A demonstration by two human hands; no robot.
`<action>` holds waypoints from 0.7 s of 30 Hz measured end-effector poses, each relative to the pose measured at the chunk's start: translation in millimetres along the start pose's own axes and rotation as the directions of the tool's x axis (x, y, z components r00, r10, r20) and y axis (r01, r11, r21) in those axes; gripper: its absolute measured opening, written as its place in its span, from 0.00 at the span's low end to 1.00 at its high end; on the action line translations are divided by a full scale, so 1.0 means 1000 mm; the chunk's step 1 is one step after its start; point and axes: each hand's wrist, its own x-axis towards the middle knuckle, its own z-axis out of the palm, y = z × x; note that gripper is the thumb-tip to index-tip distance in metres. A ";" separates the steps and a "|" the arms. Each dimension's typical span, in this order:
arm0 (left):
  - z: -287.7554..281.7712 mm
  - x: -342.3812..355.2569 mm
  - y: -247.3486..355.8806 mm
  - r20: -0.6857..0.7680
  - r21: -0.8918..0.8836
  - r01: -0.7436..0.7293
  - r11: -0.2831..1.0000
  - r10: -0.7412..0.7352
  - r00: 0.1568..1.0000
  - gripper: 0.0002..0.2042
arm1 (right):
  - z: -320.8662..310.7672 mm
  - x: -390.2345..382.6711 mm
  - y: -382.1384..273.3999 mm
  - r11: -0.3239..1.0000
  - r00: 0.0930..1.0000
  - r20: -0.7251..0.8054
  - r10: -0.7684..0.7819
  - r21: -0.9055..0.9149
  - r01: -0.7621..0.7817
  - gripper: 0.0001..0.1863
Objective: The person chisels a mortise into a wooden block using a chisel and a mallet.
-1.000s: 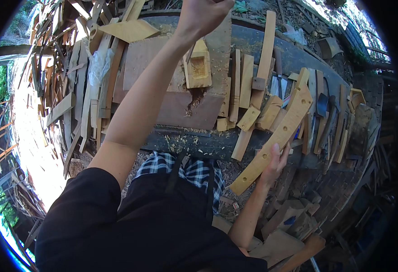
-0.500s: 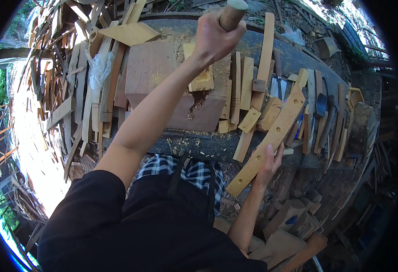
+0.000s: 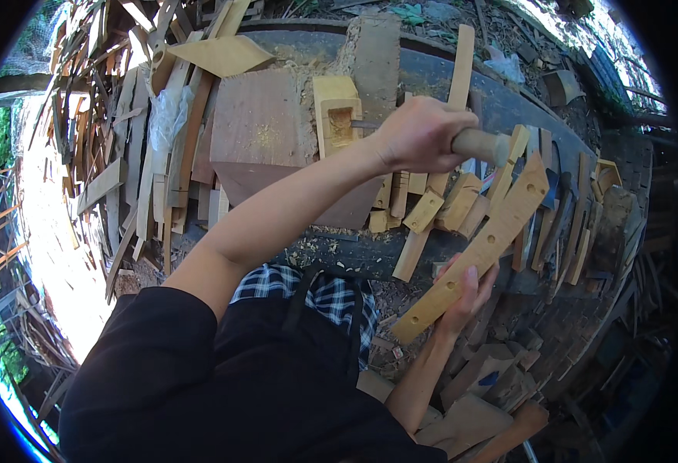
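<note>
My left hand (image 3: 424,137) is closed round a wood-handled chisel (image 3: 479,145), which leans far over with its handle end toward the right. Its narrow dark blade reaches left to the hollow cut in a small yellow wood block (image 3: 331,86). Chips lie in that hollow. The block rests on a large brown wooden block (image 3: 258,116) on the bench. My right hand (image 3: 466,299) grips the lower part of a flat yellow wooden bar (image 3: 474,255) with several round holes. The bar slants up and to the right, apart from the chisel.
Several wood offcuts (image 3: 425,210) and tools lie along the right of the dark bench (image 3: 308,245), shavings on its near edge. A clear plastic bag (image 3: 171,119) hangs over stacked planks at left. A leaf-shaped wood piece (image 3: 223,55) lies behind the large block.
My left hand has moved right and nearer, tipping the chisel from steep to nearly flat and uncovering the hollow. The wooden bar in my right hand has shifted slightly right.
</note>
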 end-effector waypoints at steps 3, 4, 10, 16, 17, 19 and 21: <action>0.013 -0.001 0.004 -0.009 0.013 0.051 0.999 -0.051 0.999 0.12 | -0.005 0.008 -0.036 0.983 0.990 -0.020 -0.140 0.116 0.141 0.33; 0.015 0.000 0.004 -0.038 0.021 0.064 0.998 -0.064 0.997 0.13 | -0.007 0.011 -0.047 0.982 0.989 -0.023 -0.149 0.115 0.151 0.33; 0.017 0.004 0.005 0.032 0.082 0.134 0.988 -0.137 0.990 0.13 | 0.005 0.038 -0.067 0.978 0.977 0.050 -0.206 -0.033 0.207 0.27; 0.028 0.006 0.001 0.095 0.150 0.183 0.972 -0.199 0.975 0.09 | 0.016 0.050 -0.060 0.827 0.973 0.126 -0.195 0.554 0.094 0.31; 0.030 0.006 -0.001 0.104 0.170 0.180 0.969 -0.199 0.974 0.09 | 0.013 0.052 -0.059 0.858 0.986 0.119 -0.117 0.512 0.040 0.31; 0.035 0.005 -0.004 0.187 0.202 0.211 0.956 -0.249 0.950 0.08 | 0.009 0.061 -0.052 0.901 0.958 0.213 -0.190 -0.350 0.256 0.33; 0.038 0.005 -0.008 0.229 0.251 0.221 0.942 -0.280 0.932 0.08 | -0.001 0.072 -0.048 0.905 0.951 0.240 -0.193 -0.331 0.268 0.33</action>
